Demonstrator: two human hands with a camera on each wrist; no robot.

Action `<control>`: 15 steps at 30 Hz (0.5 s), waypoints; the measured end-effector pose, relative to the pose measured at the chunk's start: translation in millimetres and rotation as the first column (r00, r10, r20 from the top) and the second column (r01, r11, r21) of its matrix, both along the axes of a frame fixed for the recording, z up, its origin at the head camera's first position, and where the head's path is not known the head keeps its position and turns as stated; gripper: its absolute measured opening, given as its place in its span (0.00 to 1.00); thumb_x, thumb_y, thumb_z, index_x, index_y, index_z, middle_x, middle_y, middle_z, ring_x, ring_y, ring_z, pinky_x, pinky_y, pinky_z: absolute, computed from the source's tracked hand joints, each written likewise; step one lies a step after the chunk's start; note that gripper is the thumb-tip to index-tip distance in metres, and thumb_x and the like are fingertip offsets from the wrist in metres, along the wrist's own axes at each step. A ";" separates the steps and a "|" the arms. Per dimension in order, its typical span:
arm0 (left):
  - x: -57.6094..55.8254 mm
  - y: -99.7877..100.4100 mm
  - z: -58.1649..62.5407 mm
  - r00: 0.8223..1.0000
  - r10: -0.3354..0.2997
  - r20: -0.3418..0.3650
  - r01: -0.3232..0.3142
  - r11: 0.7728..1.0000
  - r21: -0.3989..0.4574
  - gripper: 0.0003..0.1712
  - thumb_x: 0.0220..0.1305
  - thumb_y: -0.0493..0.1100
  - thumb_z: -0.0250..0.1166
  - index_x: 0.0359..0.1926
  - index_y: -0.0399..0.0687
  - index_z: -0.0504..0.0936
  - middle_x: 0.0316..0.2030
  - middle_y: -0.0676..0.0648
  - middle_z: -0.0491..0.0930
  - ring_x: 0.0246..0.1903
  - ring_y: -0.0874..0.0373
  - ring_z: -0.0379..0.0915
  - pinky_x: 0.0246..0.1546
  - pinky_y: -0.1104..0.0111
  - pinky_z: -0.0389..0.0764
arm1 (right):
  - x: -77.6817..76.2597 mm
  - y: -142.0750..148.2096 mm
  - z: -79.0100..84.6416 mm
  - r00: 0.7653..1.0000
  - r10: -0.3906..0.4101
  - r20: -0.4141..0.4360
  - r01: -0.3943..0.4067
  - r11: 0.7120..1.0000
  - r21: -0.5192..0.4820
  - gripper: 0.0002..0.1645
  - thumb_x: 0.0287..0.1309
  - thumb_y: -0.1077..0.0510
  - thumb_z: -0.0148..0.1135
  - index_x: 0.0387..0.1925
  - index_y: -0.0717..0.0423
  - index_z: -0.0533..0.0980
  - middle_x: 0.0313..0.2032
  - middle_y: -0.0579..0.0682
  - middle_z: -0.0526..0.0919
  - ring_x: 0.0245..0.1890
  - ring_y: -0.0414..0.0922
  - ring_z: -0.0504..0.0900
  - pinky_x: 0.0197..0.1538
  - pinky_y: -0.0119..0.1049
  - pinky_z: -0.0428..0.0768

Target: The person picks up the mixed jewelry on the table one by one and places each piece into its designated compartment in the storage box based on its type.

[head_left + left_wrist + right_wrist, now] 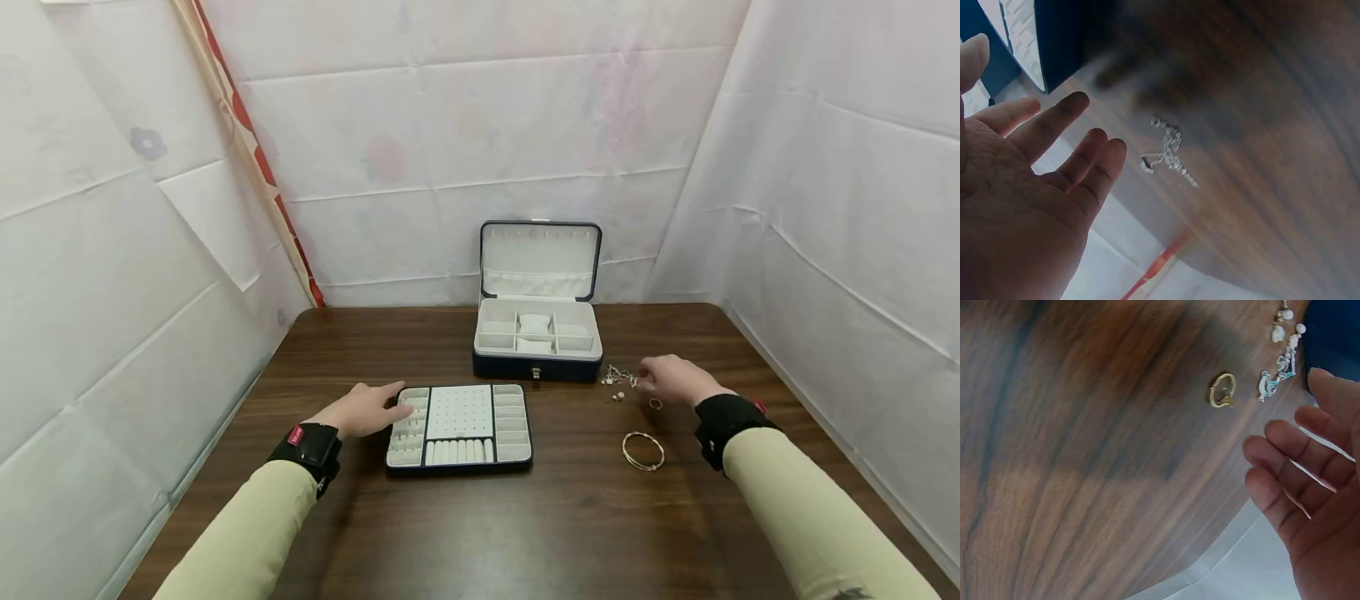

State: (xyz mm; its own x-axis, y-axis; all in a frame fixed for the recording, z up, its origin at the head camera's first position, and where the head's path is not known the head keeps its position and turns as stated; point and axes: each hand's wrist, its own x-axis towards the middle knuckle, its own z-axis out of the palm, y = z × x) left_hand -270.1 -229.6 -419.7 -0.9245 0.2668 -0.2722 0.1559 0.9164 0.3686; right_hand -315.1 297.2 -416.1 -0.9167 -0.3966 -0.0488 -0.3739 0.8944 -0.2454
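Observation:
My left hand point(369, 409) is at the left edge of the jewelry tray point(512, 452), its thumb overlapping the small compartments in the head view. Its fingers look extended in the left wrist view, where a silver chain point(1171, 147) lies on the table beyond them. My right hand point(675, 381) hovers at the small jewelry right of the box, fingers relaxed and slightly bent, with nothing seen in them. Close to its fingertips lie a gold ring point(1222, 390), a silver bracelet point(1280, 376) with bluish stones, and white earrings point(1278, 332).
An open dark blue jewelry box point(510, 367) with white compartments and small cushions stands at the back of the wooden table point(480, 542). Its lid point(537, 258) is raised. A thin bangle point(642, 451) lies at the front right. White sheets point(450, 125) hang around the table.

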 end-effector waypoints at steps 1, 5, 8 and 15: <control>1.4 0.2 -1.1 1.000 0.002 0.001 -0.002 1.000 -0.002 0.41 0.76 0.61 0.56 0.79 0.44 0.60 0.71 0.31 0.66 0.73 0.28 0.53 0.66 0.35 0.62 | 1.1 1.4 -1.7 1.000 0.007 0.016 -0.007 1.000 -0.004 0.10 0.67 0.58 0.63 0.43 0.62 0.80 0.35 0.52 0.85 0.33 0.46 0.82 0.39 0.47 0.80; 5.3 1.6 -5.6 1.000 -0.020 -0.011 0.020 1.000 -0.010 0.43 0.73 0.57 0.61 0.79 0.42 0.58 0.70 0.33 0.68 0.71 0.28 0.53 0.65 0.37 0.62 | 6.3 9.2 -8.9 0.998 0.026 0.054 -0.025 1.000 -0.005 0.08 0.66 0.57 0.65 0.39 0.58 0.77 0.29 0.46 0.80 0.28 0.41 0.76 0.33 0.41 0.75; 6.2 2.5 -8.5 0.999 -0.026 -0.024 0.026 1.000 -0.007 0.46 0.71 0.55 0.65 0.80 0.41 0.56 0.71 0.30 0.65 0.70 0.25 0.52 0.65 0.34 0.61 | 10.1 14.3 -13.9 0.997 0.041 0.072 -0.040 0.999 -0.012 0.09 0.65 0.56 0.66 0.38 0.57 0.75 0.28 0.46 0.78 0.27 0.41 0.74 0.33 0.40 0.74; 9.2 1.7 -12.8 0.999 0.032 -0.023 -0.032 0.999 -0.002 0.49 0.69 0.56 0.67 0.80 0.42 0.54 0.73 0.28 0.60 0.71 0.22 0.46 0.59 0.24 0.59 | 13.2 17.3 -21.0 0.993 0.102 0.062 -0.099 0.994 -0.052 0.13 0.62 0.54 0.69 0.37 0.56 0.74 0.28 0.44 0.76 0.27 0.40 0.72 0.33 0.39 0.72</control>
